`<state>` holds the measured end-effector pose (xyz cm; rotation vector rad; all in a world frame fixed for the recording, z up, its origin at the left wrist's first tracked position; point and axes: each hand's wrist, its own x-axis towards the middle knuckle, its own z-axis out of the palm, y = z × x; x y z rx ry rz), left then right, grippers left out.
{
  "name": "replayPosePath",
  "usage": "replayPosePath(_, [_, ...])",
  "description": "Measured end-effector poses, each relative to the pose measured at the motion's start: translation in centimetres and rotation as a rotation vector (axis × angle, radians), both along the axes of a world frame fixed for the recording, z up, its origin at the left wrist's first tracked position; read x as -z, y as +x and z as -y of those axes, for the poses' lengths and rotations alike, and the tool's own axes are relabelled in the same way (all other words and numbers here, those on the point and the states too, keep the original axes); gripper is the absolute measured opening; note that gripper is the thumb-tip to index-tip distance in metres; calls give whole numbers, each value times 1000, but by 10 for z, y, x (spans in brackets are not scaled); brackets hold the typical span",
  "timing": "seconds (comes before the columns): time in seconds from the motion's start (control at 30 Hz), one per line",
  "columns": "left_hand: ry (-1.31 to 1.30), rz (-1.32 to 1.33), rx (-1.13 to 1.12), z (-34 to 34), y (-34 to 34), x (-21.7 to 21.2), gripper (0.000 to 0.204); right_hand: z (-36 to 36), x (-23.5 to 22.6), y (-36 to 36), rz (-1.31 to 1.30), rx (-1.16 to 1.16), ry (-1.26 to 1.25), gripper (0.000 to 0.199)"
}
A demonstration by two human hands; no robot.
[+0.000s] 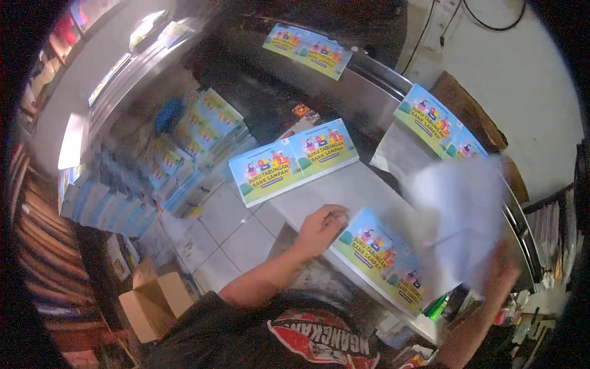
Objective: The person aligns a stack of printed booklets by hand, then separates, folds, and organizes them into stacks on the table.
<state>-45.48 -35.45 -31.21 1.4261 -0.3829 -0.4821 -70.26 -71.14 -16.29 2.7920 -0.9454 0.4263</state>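
A colourful printed cover sheet [375,252], blue and green with cartoon figures, lies on the pale table in front of me. At its left corner sits my left hand [322,230], fingers curled in; whether they pinch anything is hidden. My right hand [501,270], smeared by motion, grips the edge of a blurred white paper sheet [461,215] lifted above the table's right side. Beyond my left hand a stack of the same printed covers [295,161] rests on the far left part of the table.
More printed covers lie at the back [307,50] and far right, the latter on a pale paper stack [393,147]. Tall piles of booklets [209,126] stand on the left. An open cardboard box [157,304] is on the tiled floor [230,224]. A metal rail [381,71] curves behind.
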Motion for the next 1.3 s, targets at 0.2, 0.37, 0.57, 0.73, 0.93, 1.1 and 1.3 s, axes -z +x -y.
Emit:
replayPosePath(0.2, [124,89,-17,3,3,-4,28,107,-40,-12,619,-69,-324,39])
replayPosePath(0.37, [25,21,-32,8,5,-4,24,127,38,-47,194,-53,-103,46])
replayPosePath(0.57, [267,348,-137,-5,-8,-2,16,-10,50,-1,62,-157,189,38])
replayPosePath(0.73, [304,777,-111,-17,-19,-43,26,-159,54,27,-357,-411,371,77])
replayPosePath(0.93, [775,1036,-16,-21,6,-12,42,-187,53,23,-357,-413,368,80])
replayPosePath(1.1, [809,1018,-42,-15,9,-6,45,-191,62,20,-399,-404,355,72])
replayPosePath(1.3, [770,981,-70,-13,9,-4,44,-154,31,26,-420,-362,690,42])
